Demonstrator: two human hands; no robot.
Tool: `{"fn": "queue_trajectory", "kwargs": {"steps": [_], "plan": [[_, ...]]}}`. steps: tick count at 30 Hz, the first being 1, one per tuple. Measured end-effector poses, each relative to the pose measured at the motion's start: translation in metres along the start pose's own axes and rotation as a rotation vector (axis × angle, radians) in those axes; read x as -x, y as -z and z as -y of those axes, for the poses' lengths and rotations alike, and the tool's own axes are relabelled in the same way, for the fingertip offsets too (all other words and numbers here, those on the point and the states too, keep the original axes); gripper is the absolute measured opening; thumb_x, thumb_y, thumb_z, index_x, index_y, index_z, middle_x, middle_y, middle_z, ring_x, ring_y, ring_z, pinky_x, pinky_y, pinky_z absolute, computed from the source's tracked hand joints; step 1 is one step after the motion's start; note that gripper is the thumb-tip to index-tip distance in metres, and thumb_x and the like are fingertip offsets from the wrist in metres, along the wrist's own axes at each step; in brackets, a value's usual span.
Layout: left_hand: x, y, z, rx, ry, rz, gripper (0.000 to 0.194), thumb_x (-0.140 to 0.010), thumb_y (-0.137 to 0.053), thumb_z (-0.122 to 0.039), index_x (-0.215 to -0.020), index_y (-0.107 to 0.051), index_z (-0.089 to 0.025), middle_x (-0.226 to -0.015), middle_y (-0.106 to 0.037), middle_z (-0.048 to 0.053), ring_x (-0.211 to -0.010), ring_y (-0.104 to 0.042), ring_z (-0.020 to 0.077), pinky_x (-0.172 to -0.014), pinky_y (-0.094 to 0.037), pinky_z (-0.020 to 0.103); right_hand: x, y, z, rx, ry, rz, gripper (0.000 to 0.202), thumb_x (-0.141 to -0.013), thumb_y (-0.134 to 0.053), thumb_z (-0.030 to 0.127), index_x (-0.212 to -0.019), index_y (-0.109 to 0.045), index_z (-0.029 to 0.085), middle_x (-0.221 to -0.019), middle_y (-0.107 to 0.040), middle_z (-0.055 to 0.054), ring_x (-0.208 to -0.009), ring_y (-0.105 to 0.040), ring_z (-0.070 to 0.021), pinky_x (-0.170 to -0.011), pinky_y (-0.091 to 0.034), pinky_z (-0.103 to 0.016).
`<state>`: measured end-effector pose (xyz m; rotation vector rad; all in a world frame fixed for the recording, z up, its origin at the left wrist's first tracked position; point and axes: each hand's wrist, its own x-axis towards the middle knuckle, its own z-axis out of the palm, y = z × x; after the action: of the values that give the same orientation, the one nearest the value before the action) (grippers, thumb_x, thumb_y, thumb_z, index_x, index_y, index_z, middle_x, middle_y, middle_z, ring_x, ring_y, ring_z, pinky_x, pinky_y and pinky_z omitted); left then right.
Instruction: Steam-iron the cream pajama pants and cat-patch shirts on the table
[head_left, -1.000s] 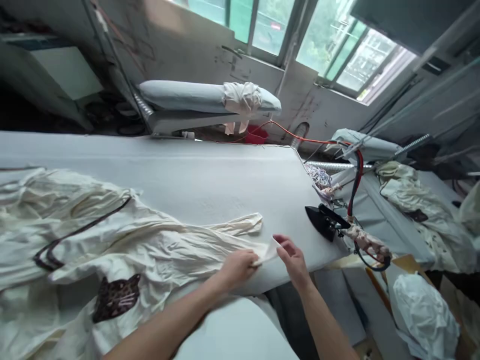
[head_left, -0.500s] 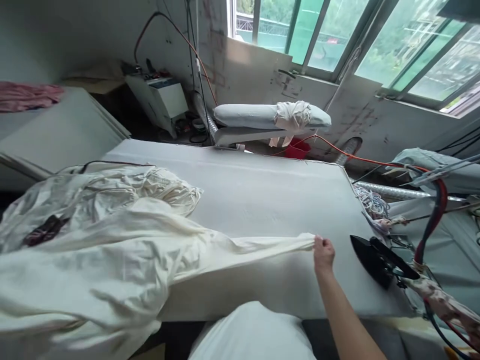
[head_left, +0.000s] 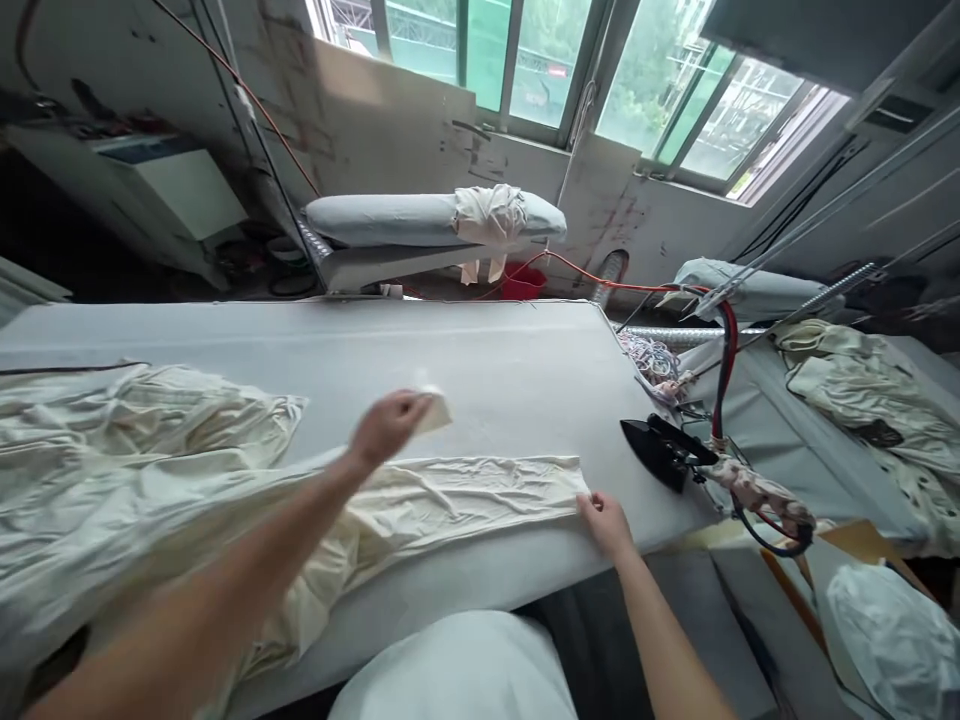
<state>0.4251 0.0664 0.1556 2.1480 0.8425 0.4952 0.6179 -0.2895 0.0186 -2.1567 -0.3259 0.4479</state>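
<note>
A long cream cloth piece (head_left: 480, 490) lies stretched across the pale padded table, joined to a crumpled heap of cream fabric (head_left: 142, 430) at the left. My right hand (head_left: 606, 522) pinches the lower corner of its right end. Above the cloth, my left hand (head_left: 391, 425) is closed on a pale cream flap of fabric (head_left: 433, 410); it is blurred, and whether this flap belongs to the same piece cannot be told. To the right of my right hand, a black iron (head_left: 660, 450) rests on the table.
The pale table (head_left: 525, 370) spans the view. Behind it stands a narrow padded arm board (head_left: 397, 220) with cloth wrapped round it. Cables (head_left: 727, 370) run down to the iron. At right are more cream fabric (head_left: 862, 385) and a box with a white bag (head_left: 892, 625).
My left hand has come into view, holding fabric. The cloth end is now spread wide and flat instead of bunched, and my right hand grips its lower corner. The view has turned right.
</note>
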Motion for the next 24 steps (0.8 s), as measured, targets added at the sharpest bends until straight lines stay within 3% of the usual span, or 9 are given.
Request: {"fn": "queue_trajectory", "kwargs": {"steps": [3, 6, 8, 9, 12, 15, 18, 21, 24], "plan": [[0.004, -0.098, -0.049, 0.010, -0.152, 0.160, 0.030, -0.097, -0.047, -0.029, -0.085, -0.073, -0.018, -0.087, -0.064, 0.003, -0.079, -0.059, 0.0140, -0.076, -0.044, 0.024, -0.003, -0.005, 0.015, -0.227, -0.057, -0.065, 0.055, -0.073, -0.056, 0.074, -0.086, -0.055, 0.021, -0.071, -0.067, -0.004, -0.058, -0.063, -0.0207, -0.049, -0.045, -0.029], [0.038, -0.188, -0.085, -0.061, -0.264, 0.347, 0.031, -0.097, -0.046, -0.028, -0.108, -0.074, -0.024, -0.106, -0.066, 0.008, -0.090, -0.063, 0.0187, -0.079, -0.046, 0.027, -0.003, -0.015, 0.025, -0.470, -0.153, -0.102, 0.066, -0.069, -0.065, 0.073, -0.106, -0.054, 0.019, -0.076, -0.070, -0.005, -0.061, -0.067, -0.0225, -0.050, -0.051, -0.031], [0.066, -0.222, -0.088, -0.138, -0.360, 0.470, 0.030, -0.095, -0.049, -0.032, -0.111, -0.073, -0.023, -0.101, -0.066, 0.009, -0.090, -0.063, 0.0216, -0.078, -0.048, 0.030, 0.000, -0.022, 0.023, -0.456, -0.208, -0.129, 0.070, -0.070, -0.064, 0.072, -0.112, -0.056, 0.017, -0.086, -0.073, -0.009, -0.076, -0.071, -0.0260, -0.059, -0.056, -0.033], [0.077, -0.229, -0.083, -0.156, -0.420, 0.510, 0.030, -0.094, -0.052, -0.035, -0.113, -0.071, -0.023, -0.100, -0.066, 0.009, -0.092, -0.063, 0.0227, -0.080, -0.048, 0.032, 0.001, -0.025, 0.021, -0.406, -0.219, -0.160, 0.070, -0.068, -0.066, 0.069, -0.113, -0.057, 0.016, -0.094, -0.073, -0.011, -0.087, -0.071, -0.0279, -0.066, -0.058, -0.034], [0.100, -0.209, -0.034, -0.161, -0.518, 0.458, 0.043, -0.085, -0.065, -0.042, -0.125, -0.065, -0.025, -0.113, -0.066, 0.009, -0.106, -0.061, 0.0267, -0.093, -0.047, 0.038, -0.007, -0.027, 0.029, -0.234, -0.155, -0.235, 0.070, -0.063, -0.072, 0.053, -0.120, -0.059, 0.012, -0.108, -0.070, -0.014, -0.100, -0.067, -0.0287, -0.073, -0.058, -0.031], [0.109, -0.141, 0.043, -0.262, -0.366, 0.241, 0.049, -0.078, -0.069, -0.031, -0.126, -0.062, -0.025, -0.130, -0.063, 0.010, -0.121, -0.056, 0.0303, -0.104, -0.043, 0.042, -0.036, -0.013, 0.068, -0.277, -0.075, -0.162, 0.067, -0.069, -0.064, 0.045, -0.128, -0.057, 0.013, -0.083, -0.066, -0.005, -0.065, -0.062, -0.0186, -0.047, -0.049, -0.027], [0.120, -0.067, 0.103, -0.381, -0.145, 0.090, 0.034, -0.077, -0.059, -0.020, -0.110, -0.065, -0.024, -0.116, -0.068, 0.008, -0.112, -0.060, 0.0275, -0.099, -0.044, 0.039, -0.071, 0.011, 0.109, -0.378, -0.017, -0.007, 0.063, -0.070, -0.065, 0.045, -0.125, -0.057, 0.016, -0.064, -0.053, 0.006, -0.041, -0.041, -0.0089, -0.034, -0.032, -0.022], [0.138, -0.032, 0.119, -0.441, 0.017, 0.094, 0.009, -0.078, -0.054, -0.025, -0.086, -0.058, -0.023, -0.094, -0.068, 0.004, -0.093, -0.063, 0.0237, -0.085, -0.045, 0.032, -0.081, 0.024, 0.108, -0.325, 0.031, 0.063, 0.059, -0.069, -0.067, 0.052, -0.115, -0.059, 0.016, -0.058, -0.051, 0.008, -0.036, -0.036, -0.0068, -0.032, -0.028, -0.021], [0.158, -0.038, 0.107, -0.498, 0.187, 0.164, 0.007, -0.081, -0.049, -0.026, -0.075, -0.048, -0.023, -0.075, -0.061, -0.001, -0.074, -0.059, 0.0183, -0.069, -0.039, 0.026, -0.062, 0.013, 0.071, -0.283, -0.042, 0.202, 0.065, -0.063, -0.071, 0.050, -0.116, -0.058, 0.016, -0.061, -0.057, 0.006, -0.039, -0.046, -0.0105, -0.035, -0.037, -0.024]]}}
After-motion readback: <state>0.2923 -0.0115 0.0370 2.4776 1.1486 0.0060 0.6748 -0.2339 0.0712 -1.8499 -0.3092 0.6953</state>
